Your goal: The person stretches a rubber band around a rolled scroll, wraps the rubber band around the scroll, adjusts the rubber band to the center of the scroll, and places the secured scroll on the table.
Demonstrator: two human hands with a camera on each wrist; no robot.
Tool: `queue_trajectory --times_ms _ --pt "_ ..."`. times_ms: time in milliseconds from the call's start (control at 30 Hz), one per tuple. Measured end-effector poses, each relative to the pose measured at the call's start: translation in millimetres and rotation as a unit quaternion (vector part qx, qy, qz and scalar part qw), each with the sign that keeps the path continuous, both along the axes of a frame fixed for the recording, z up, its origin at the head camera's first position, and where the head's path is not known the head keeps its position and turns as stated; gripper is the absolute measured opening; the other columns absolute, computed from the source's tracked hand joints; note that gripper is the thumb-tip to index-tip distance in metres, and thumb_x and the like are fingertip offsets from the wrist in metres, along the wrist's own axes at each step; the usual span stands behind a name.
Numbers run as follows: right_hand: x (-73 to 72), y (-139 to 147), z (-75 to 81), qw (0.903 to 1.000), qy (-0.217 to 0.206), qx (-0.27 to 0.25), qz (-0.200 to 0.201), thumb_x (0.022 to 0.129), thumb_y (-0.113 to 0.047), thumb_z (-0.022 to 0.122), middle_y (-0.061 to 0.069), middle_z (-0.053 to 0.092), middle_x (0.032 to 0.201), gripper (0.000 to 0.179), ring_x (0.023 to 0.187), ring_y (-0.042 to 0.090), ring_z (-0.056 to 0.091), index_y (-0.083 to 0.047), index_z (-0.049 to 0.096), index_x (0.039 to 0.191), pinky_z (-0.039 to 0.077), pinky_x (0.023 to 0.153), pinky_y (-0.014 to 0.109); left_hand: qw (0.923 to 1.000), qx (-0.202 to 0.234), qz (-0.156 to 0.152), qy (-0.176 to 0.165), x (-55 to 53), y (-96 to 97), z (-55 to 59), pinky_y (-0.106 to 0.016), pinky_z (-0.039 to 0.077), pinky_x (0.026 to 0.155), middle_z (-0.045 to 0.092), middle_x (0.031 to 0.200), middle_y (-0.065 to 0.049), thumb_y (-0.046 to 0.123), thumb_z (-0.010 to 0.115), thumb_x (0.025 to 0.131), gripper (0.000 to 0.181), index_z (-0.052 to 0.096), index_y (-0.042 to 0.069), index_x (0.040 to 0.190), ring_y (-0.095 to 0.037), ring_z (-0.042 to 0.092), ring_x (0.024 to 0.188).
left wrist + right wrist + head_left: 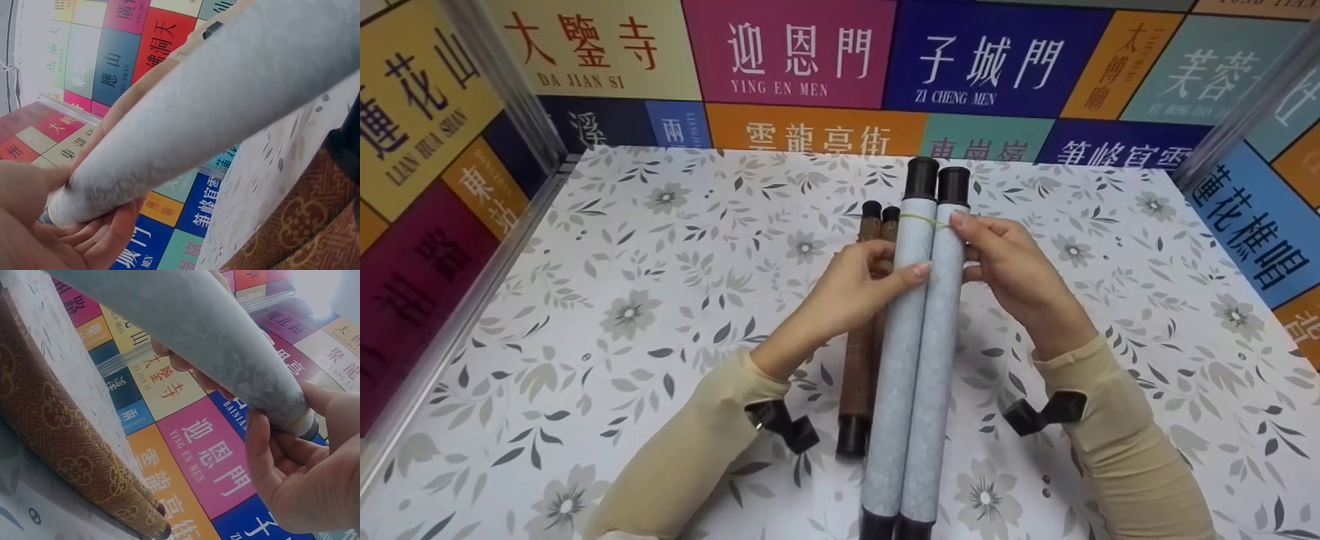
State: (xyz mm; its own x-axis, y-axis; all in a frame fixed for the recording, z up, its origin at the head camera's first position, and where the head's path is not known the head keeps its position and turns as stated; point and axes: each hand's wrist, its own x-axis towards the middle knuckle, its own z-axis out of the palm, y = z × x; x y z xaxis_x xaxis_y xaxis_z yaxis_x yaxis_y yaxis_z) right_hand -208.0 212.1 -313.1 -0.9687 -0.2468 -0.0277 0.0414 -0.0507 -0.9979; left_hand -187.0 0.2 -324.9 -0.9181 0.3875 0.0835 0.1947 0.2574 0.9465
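Two pale blue-grey scrolls (921, 352) with dark end knobs are held up side by side over the table, slanting toward the person. Near their far ends a thin yellow-green elastic band (922, 219) loops around both. My left hand (864, 283) grips the pair from the left, thumb across the front. On the other side my right hand (1011, 264) pinches the right scroll at the band, its thumb on top. The right wrist view shows those fingers (260, 439) curled around the scroll end. In the left wrist view the left palm (50, 225) cups a scroll.
Beneath and left of the held pair, two brown scrolls (856, 360) with gold patterning and dark knobs lie on the table. A white floral cloth (607, 390) covers the tabletop. Colourful panels with Chinese lettering (795, 52) stand along the back and both sides.
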Motion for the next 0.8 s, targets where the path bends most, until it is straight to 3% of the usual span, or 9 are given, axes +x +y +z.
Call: queue_trajectory --times_ms 133,433,633,800 --pt "-1.4 0.9 -1.8 0.9999 0.007 -0.014 -0.007 0.101 -0.026 0.055 -0.004 0.070 0.080 0.025 0.076 0.008 0.067 -0.014 0.071 0.087 0.058 0.065 0.025 0.9996 0.000 -0.022 -0.017 1.8 1.5 0.2 -0.024 0.057 0.069 0.075 0.100 -0.014 0.032 0.071 0.091 0.041 0.066 -0.001 0.116 -0.012 0.069 0.079" --pt "-2.5 2.0 -6.0 0.9992 -0.017 0.017 0.031 0.102 -0.025 0.053 -0.005 0.064 0.074 0.030 0.063 0.006 0.054 -0.014 0.072 0.081 0.041 0.050 0.019 0.9995 0.004 0.008 -0.030 4.2 4.5 -1.4 -0.021 0.055 0.065 0.076 0.098 -0.017 0.027 0.073 0.090 0.037 0.068 -0.002 0.112 -0.011 0.066 0.073" --pt "-0.5 1.3 -3.2 0.9969 -0.039 0.050 0.047 0.101 -0.024 0.055 -0.006 0.067 0.075 0.028 0.064 0.006 0.059 -0.016 0.073 0.081 0.042 0.049 0.021 0.9994 0.006 0.018 -0.030 2.8 3.7 -1.3 -0.023 0.057 0.066 0.076 0.097 -0.017 0.027 0.074 0.089 0.038 0.069 -0.002 0.111 -0.013 0.068 0.074" --pt "1.4 3.1 -0.6 0.9963 -0.028 0.059 0.055 0.101 -0.027 0.054 -0.005 0.068 0.077 0.028 0.069 0.007 0.061 -0.016 0.073 0.084 0.047 0.053 0.022 0.9996 0.006 0.007 -0.027 4.6 2.6 1.1 -0.025 0.058 0.069 0.076 0.099 -0.016 0.028 0.073 0.090 0.040 0.068 -0.002 0.115 -0.015 0.070 0.077"
